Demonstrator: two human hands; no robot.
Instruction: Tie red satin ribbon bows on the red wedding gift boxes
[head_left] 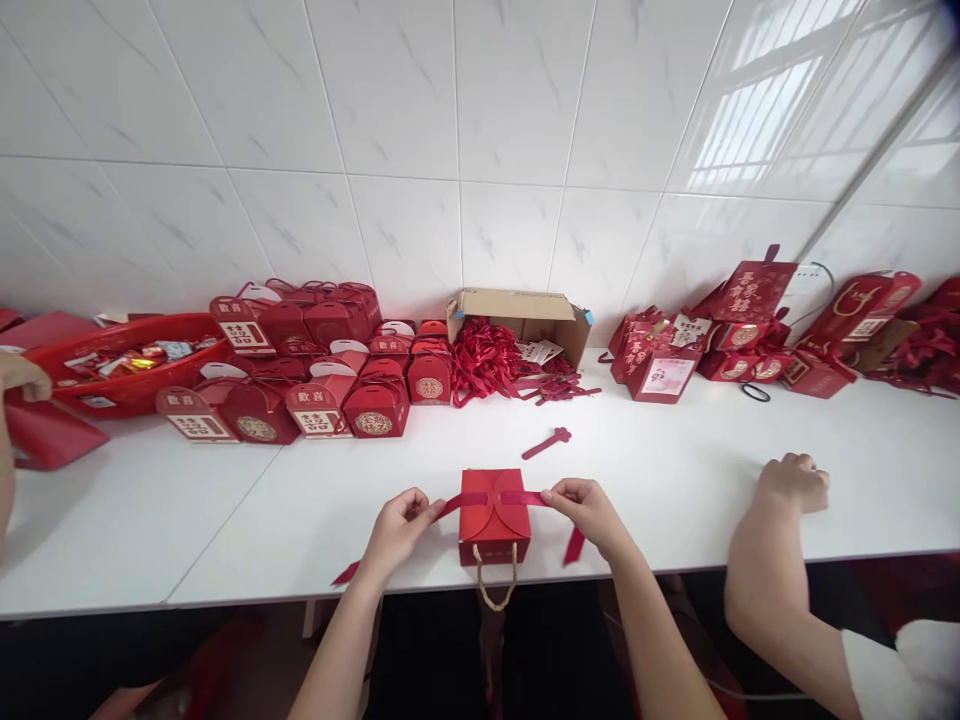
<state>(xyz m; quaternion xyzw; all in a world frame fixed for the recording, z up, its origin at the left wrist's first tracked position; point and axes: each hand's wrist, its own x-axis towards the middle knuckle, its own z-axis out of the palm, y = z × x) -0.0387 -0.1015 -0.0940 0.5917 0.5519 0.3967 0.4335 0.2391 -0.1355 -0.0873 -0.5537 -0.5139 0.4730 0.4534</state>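
Observation:
A red gift box (493, 535) stands at the table's front edge, its rope handle (495, 602) hanging over toward me. A dark red ribbon (523, 497) runs across its top, through the rounded flaps. To the left of the box, my left hand (405, 525) pinches one end of the ribbon. My right hand (589, 510) grips the other end on the right side, and a loose tail hangs below the fingers. Both ribbon ends are stretched outward from the box. Just behind the box lies a flat red tag strip (547, 443) with a flower-shaped end.
Several finished red boxes (379, 405) stand at the back left, beside a red basin (142, 395) of wrapped sweets. An open carton (517, 303) spills red ribbons. More boxes (660, 370) stand back right. One person's fist (795, 480) rests at right; another hand (26, 378) is far left.

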